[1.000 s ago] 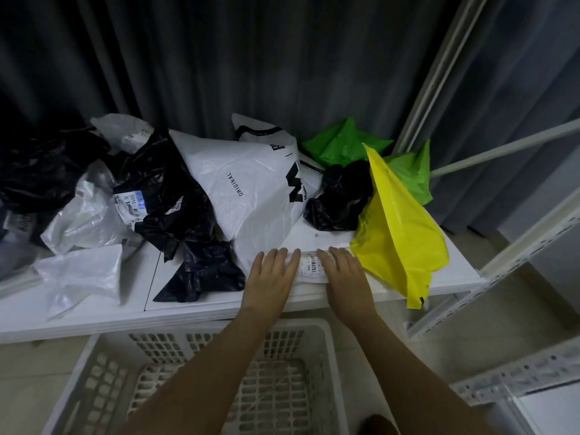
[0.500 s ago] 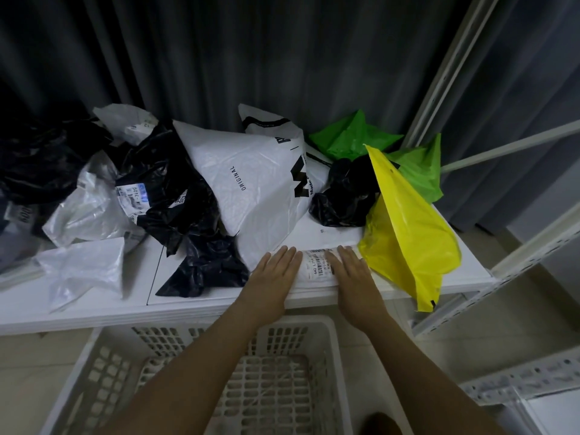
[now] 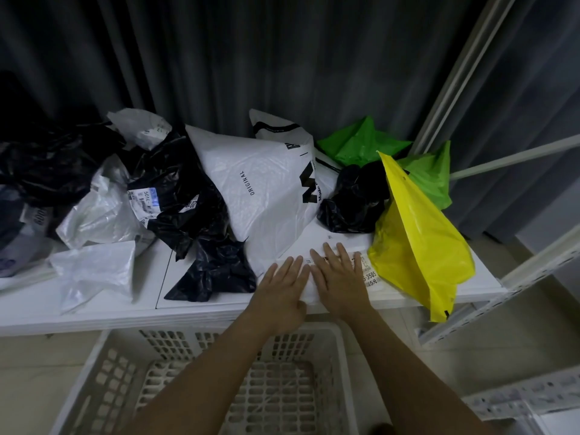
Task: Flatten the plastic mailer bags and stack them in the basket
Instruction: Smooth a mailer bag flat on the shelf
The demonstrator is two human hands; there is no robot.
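Observation:
A small white mailer bag with a shipping label lies flat at the front edge of the white shelf. My left hand and my right hand press on it side by side with straight fingers, covering most of it. Behind them a large white mailer printed "ORIGINAL" leans on the pile. A yellow bag hangs over the shelf's right end. Below the shelf stands a white slotted basket; its floor shows no bags.
Crumpled black bags, clear and white bags and green bags crowd the shelf. A dark curtain hangs behind. White metal rack posts and rails stand to the right.
My hands have moved closer together on the flat mailer; the right hand now covers the label's left part. The view has shifted slightly.

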